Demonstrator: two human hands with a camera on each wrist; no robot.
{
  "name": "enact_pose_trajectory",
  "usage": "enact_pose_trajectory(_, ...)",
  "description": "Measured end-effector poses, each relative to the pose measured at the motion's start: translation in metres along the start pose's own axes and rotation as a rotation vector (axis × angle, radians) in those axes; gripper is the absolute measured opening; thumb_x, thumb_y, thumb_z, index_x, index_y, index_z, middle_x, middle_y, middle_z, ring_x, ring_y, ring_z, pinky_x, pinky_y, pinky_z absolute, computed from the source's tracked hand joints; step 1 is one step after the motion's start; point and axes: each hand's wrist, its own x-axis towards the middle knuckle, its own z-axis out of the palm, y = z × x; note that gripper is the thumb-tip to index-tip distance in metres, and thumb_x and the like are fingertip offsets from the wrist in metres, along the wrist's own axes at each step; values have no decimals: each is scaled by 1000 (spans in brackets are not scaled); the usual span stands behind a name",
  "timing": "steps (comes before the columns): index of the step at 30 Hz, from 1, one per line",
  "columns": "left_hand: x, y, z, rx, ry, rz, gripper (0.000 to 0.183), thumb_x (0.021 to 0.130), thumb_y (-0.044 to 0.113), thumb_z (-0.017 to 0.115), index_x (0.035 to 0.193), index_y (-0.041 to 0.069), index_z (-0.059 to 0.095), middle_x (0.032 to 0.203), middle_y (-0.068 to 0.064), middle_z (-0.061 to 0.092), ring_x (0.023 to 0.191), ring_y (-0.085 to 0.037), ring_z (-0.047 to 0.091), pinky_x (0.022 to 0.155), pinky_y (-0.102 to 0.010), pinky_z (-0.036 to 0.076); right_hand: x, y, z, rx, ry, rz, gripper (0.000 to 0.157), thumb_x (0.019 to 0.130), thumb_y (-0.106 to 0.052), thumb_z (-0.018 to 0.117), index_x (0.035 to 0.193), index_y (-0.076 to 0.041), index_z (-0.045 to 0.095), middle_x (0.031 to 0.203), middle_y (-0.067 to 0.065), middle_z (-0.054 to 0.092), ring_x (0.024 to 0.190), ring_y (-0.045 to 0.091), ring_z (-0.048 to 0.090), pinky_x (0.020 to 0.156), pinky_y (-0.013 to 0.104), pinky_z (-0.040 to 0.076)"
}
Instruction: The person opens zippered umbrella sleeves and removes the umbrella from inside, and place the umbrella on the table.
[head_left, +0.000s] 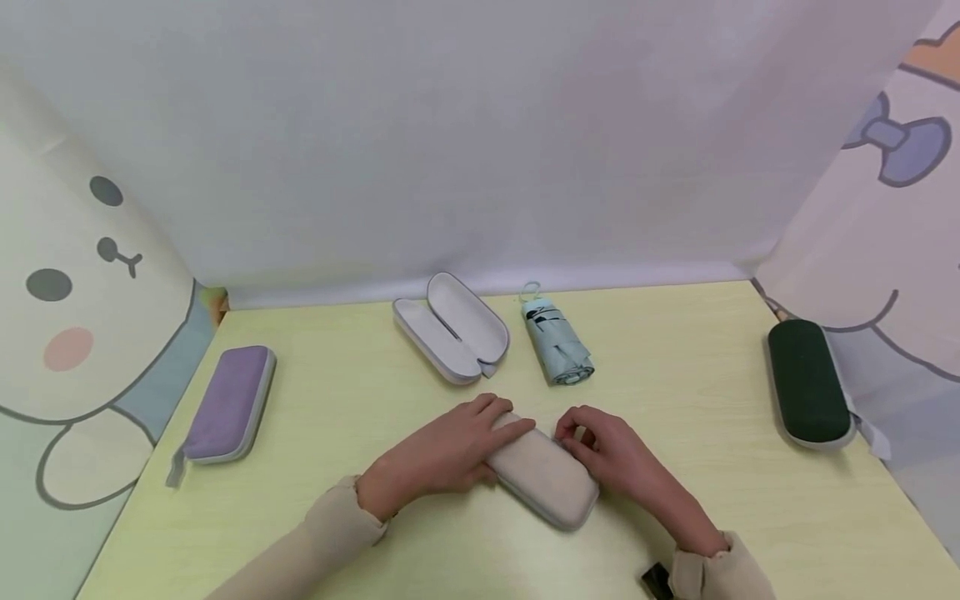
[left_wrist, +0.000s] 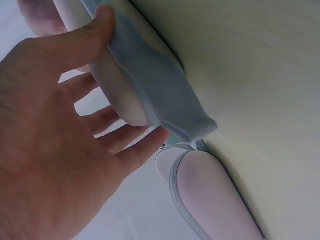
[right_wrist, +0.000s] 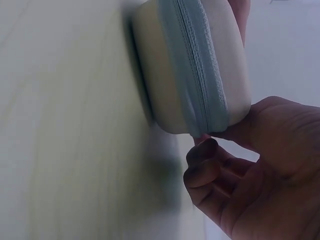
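A person's two hands work over a beige case (head_left: 551, 479) in the middle of a pale counter (head_left: 337, 367), short of the open white case (head_left: 472, 321) and folded umbrella (head_left: 557, 343) near the far edge. The left hand's grip (head_left: 450, 446) wraps the beige case's end nearer the far edge; the right hand's grip (head_left: 615, 454), fingers curled, pinches at its side, though whether a pull tab sits between the fingertips is hidden.

The case looks light, stiff-shelled and not slippery, likely hard to dent, though any contents could add weight. Its rounded ends and long sides seem the surest places to take hold, leaving the seam free.

Oblong, plain and smooth-faced, it appears closed, with a grey-blue zip band (right_wrist: 202, 75) around its edge and a ribbed grey strip (left_wrist: 172, 92) jutting out beside the left hand.
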Motion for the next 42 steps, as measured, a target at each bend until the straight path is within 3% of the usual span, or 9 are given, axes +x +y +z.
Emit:
enact_pose_trajectory(5, -1, 4, 2, 21, 14, 5, 78, 85, 38, 75, 149, 17, 36, 141, 0, 46, 133, -20, 42, 108, -36, 43, 6, 2, -3, -1, -26, -36, 20, 91, -6, 67, 94, -25, 64, 89, -7, 63, 68, 5, 55, 62, 21, 46)
enact_pose_trajectory(18, -4, 11, 7, 59, 30, -62, 80, 85, 45, 73, 150, 16, 36, 139, 0, 49, 127, -19, 46, 103, -34, 46, 17, 4, -4, -46, -22, -94, 19, 90, -4, 68, 91, -23, 63, 86, -9, 61, 68, 5, 52, 62, 21, 45)
enact_pose_trajectory(42, -6, 15, 14, 31, 74, -125, 78, 84, 42, 75, 148, 19, 37, 138, 1, 50, 128, -20, 47, 102, -34, 47, 11, 5, -10, -106, 7, -79, 26, 88, -2, 69, 88, -27, 63, 84, -12, 59, 71, 4, 51, 64, 21, 44)
